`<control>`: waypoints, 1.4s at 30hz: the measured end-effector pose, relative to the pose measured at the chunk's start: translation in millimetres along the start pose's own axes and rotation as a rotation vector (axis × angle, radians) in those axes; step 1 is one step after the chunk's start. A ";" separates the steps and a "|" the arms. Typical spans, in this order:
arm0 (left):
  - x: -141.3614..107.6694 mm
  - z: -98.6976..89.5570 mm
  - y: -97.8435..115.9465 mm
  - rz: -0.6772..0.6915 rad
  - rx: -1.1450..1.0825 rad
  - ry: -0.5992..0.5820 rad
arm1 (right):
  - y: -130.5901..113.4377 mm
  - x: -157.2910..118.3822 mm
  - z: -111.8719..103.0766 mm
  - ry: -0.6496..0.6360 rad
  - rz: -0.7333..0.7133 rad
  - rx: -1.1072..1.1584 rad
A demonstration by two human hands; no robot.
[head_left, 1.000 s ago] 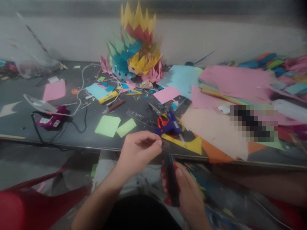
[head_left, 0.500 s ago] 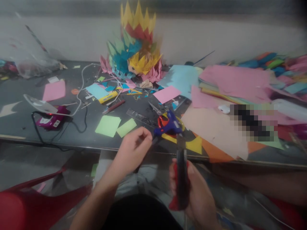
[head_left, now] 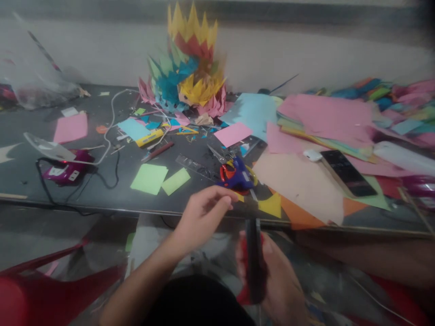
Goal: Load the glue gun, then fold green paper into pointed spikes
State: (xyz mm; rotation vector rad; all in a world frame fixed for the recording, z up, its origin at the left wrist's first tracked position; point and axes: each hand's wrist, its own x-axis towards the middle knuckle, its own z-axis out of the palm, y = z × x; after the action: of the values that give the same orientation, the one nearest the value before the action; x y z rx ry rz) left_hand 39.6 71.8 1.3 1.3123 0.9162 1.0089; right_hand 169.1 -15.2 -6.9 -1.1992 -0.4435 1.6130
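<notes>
My right hand [head_left: 277, 276] is wrapped round a long, narrow black-and-red hand tool [head_left: 254, 262], upright in view below the table's front edge. Its exact kind is unclear. My left hand [head_left: 205, 215] is at the table edge, thumb and forefinger drawn together; whatever may be between them is too small to make out. Just beyond those fingertips is a blue glue gun [head_left: 238, 174], lying over scissors [head_left: 222, 158] with red and yellow handles near it. A yellow paper piece [head_left: 271, 206] lies right of the fingertips.
Green paper squares [head_left: 149, 179], a pink sheet [head_left: 233, 134] and a phone [head_left: 348, 173] lie on the dark table. A folded-paper model [head_left: 186, 68] stands at the back. A purple power socket block [head_left: 70, 170] sits left. Coloured sheets [head_left: 329, 115] are stacked right; a red chair [head_left: 61, 290] is below left.
My left hand has moved right, nearer to the tool. The greyish front section that stuck out from the tool earlier no longer shows. The view has shifted slightly.
</notes>
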 end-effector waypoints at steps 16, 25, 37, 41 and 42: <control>-5.7 -15.0 23.0 -0.070 0.042 0.098 | 1.5 -2.8 10.1 0.102 -0.049 -0.275; -1.5 -34.9 20.3 -0.019 0.078 0.173 | 5.7 -0.9 1.4 0.035 -0.100 -0.289; -4.5 1.9 -13.3 -0.069 0.250 -0.102 | 1.8 -2.8 -3.1 0.026 -0.067 -0.072; -3.7 20.1 -24.3 0.064 0.232 -0.246 | 0.2 -4.7 -2.7 0.047 -0.047 -0.059; -3.0 19.8 -22.9 0.073 0.199 -0.196 | 0.2 -4.6 -3.4 0.050 -0.041 -0.055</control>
State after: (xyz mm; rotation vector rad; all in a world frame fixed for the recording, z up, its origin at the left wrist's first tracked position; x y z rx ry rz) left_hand 58.8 62.8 -20.5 1.5924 0.8390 0.8427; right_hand 171.8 -20.2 -6.3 -1.2612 -0.4803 1.5414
